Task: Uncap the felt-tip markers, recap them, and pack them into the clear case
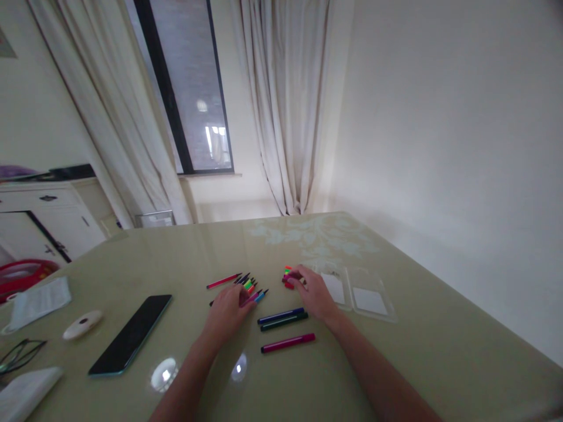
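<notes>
My left hand (226, 310) is closed around a pinkish felt-tip pen (251, 298), one of several uncapped pens lying together with their dark tips pointing away to the right. A blue uncapped pen (261, 296) lies right beside its thumb. A red uncapped pen (223, 281) is just beyond that hand. My right hand (313, 290) is at a small group of bright pen caps (288, 271), its thumb and fingertips pinched on a magenta cap; the fingers partly hide the group. Between my forearms lie three capped pens: a blue one (280, 316), a dark green one (284, 322) and a magenta one (288, 343).
An opened clear plastic case (382, 293) with white inserts lies right of my right hand. On the left are a phone (132, 334), a white oval object (82, 324), glasses (20, 356) and a face mask (39, 302). A wall borders the glossy table (440, 346) on the right.
</notes>
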{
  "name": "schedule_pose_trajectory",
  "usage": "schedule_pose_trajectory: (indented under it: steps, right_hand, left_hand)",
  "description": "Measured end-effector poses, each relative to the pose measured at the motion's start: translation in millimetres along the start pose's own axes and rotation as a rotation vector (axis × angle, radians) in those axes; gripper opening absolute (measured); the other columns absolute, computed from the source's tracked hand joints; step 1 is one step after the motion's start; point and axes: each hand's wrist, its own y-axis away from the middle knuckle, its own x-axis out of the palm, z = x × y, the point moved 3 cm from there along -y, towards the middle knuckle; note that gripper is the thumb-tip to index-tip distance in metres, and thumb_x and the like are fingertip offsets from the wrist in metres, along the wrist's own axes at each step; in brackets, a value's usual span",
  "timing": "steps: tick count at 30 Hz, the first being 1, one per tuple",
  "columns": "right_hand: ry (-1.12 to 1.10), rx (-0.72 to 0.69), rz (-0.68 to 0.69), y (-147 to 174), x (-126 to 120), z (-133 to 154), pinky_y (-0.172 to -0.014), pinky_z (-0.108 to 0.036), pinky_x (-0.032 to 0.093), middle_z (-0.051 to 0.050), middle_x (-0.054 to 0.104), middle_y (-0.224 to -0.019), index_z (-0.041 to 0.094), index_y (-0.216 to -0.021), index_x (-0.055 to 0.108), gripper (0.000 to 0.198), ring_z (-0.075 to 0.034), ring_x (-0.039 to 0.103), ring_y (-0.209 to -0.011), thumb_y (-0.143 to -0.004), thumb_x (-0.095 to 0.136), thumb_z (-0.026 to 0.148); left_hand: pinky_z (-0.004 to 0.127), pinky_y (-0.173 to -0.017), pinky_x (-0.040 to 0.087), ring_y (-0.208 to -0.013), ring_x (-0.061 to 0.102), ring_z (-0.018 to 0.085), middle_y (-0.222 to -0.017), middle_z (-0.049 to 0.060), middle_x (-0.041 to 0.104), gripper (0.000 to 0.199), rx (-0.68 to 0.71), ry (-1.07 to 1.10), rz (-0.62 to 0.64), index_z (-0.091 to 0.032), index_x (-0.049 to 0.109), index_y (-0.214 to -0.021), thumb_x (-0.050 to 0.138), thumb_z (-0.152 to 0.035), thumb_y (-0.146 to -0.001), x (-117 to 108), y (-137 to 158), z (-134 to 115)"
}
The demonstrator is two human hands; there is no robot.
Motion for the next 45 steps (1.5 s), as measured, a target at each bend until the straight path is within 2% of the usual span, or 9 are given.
schedule_pose_trajectory:
  steps: [5, 9, 15, 23, 29, 36, 40, 45]
  right_hand:
    - [-0.104, -0.005, 0.026, 1, 1, 4, -0.073, -0.028, 0.049, -0.003, 0.075, -0.092, 0.022, -0.096, 0.071, 0.015, -0.019, 0.069, -0.086, -0.095, 0.062, 0.034]
    - [-0.144, 0.028, 0.021, 0, 0, 7, -0.067, -0.027, 0.049, -0.005, 0.076, -0.094, 0.022, -0.097, 0.073, 0.020, -0.019, 0.069, -0.085, -0.094, 0.063, 0.039]
    - [-0.202, 0.008, 0.002, 0, -1, 13, -0.077, -0.030, 0.053, -0.005, 0.077, -0.095, 0.022, -0.098, 0.075, 0.023, -0.019, 0.070, -0.085, -0.095, 0.063, 0.042]
    - [-0.197, -0.032, 0.043, 2, -2, 22, -0.080, -0.030, 0.052, -0.005, 0.077, -0.097, 0.024, -0.096, 0.076, 0.024, -0.019, 0.069, -0.091, -0.096, 0.063, 0.043]
    - [-0.183, -0.058, 0.082, 4, 4, 22, -0.081, -0.032, 0.053, -0.004, 0.077, -0.092, 0.025, -0.096, 0.078, 0.023, -0.019, 0.069, -0.085, -0.095, 0.065, 0.044]
    - [-0.249, -0.007, 0.067, 5, 3, 18, -0.083, -0.034, 0.054, -0.004, 0.079, -0.091, 0.026, -0.091, 0.080, 0.022, -0.022, 0.072, -0.088, -0.091, 0.070, 0.046]
    - [-0.251, -0.008, 0.100, 4, 2, 22, -0.079, -0.032, 0.053, -0.004, 0.078, -0.089, 0.026, -0.090, 0.081, 0.020, -0.021, 0.071, -0.085, -0.089, 0.071, 0.043]
    - [-0.151, 0.044, 0.101, 0, -5, 13, -0.069, -0.028, 0.049, -0.002, 0.076, -0.079, 0.022, -0.083, 0.080, 0.025, -0.020, 0.068, -0.075, -0.093, 0.064, 0.039]
  left_hand:
    - [0.033, -0.078, 0.045, -0.087, 0.066, 0.026, -0.089, 0.005, 0.072, 0.017, 0.025, 0.067, -0.017, -0.022, 0.064, -0.084, 0.066, -0.039, -0.085, -1, -1, -6]
    - [0.034, -0.080, 0.047, -0.089, 0.066, 0.026, -0.092, 0.006, 0.072, 0.025, 0.095, 0.145, -0.046, -0.022, 0.068, -0.091, 0.058, -0.045, -0.092, -6, -3, -18]
    - [0.035, -0.085, 0.049, -0.095, 0.066, 0.025, -0.099, 0.008, 0.071, 0.027, 0.201, 0.258, -0.053, -0.023, 0.071, -0.097, 0.052, -0.041, -0.097, -12, 0, -39]
    - [0.033, -0.083, 0.048, -0.093, 0.064, 0.024, -0.096, 0.007, 0.069, 0.027, 0.236, 0.273, -0.037, -0.022, 0.070, -0.097, 0.051, -0.040, -0.099, -11, 1, -43]
    - [0.031, -0.082, 0.048, -0.090, 0.064, 0.022, -0.094, 0.005, 0.070, 0.028, 0.284, 0.300, -0.037, -0.024, 0.072, -0.100, 0.050, -0.041, -0.101, -6, 5, -51]
    - [0.031, -0.079, 0.049, -0.086, 0.066, 0.021, -0.091, 0.006, 0.073, 0.031, 0.277, 0.372, -0.080, -0.022, 0.076, -0.099, 0.052, -0.042, -0.100, -3, 8, -57]
    - [0.030, -0.076, 0.049, -0.084, 0.066, 0.021, -0.091, 0.005, 0.074, 0.029, 0.256, 0.369, -0.077, -0.023, 0.076, -0.097, 0.054, -0.042, -0.099, -3, 9, -60]
    - [0.029, -0.073, 0.047, -0.080, 0.066, 0.020, -0.089, 0.004, 0.075, 0.027, 0.242, 0.299, 0.040, -0.023, 0.076, -0.098, 0.055, -0.041, -0.099, 3, 12, -67]
